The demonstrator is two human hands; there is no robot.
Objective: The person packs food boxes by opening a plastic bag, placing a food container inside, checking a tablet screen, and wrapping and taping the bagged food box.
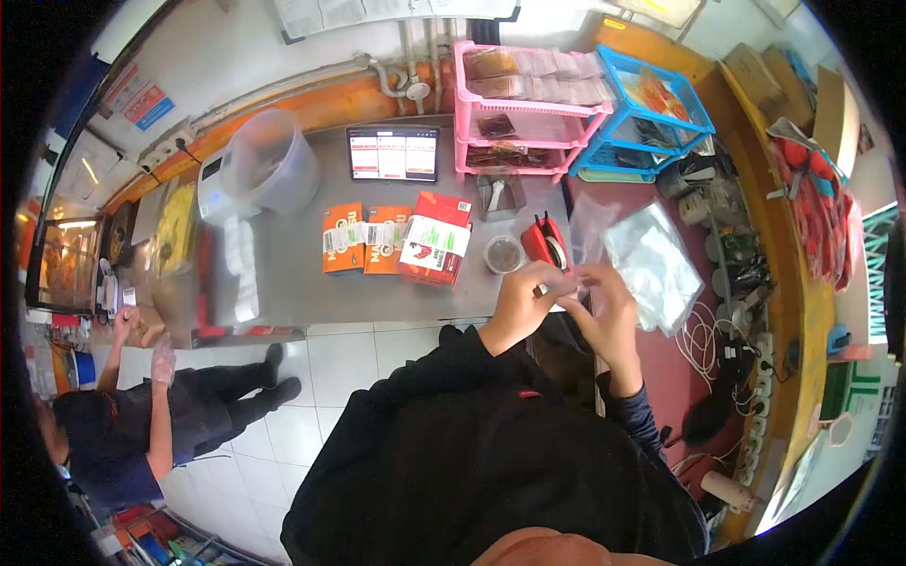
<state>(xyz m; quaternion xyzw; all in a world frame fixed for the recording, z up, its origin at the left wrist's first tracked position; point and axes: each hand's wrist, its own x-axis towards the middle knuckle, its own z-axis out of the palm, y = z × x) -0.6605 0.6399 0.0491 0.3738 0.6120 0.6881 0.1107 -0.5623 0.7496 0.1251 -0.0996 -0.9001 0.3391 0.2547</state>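
My left hand and my right hand meet at the steel table's front right edge, with fingertips pinched together. Between them is something small and thin that I cannot make out. Just behind the fingers stands a red tape dispenser with a roll in it. To its left sits a round clear tub with dark contents. Further left, a red box and two orange boxes, one at the far left and one in the middle, bear white printed slips.
A tablet lies behind the boxes. Pink racks and blue racks hold packets. Clear plastic bags and white cables lie on the right. A co-worker handles a brown box at far left.
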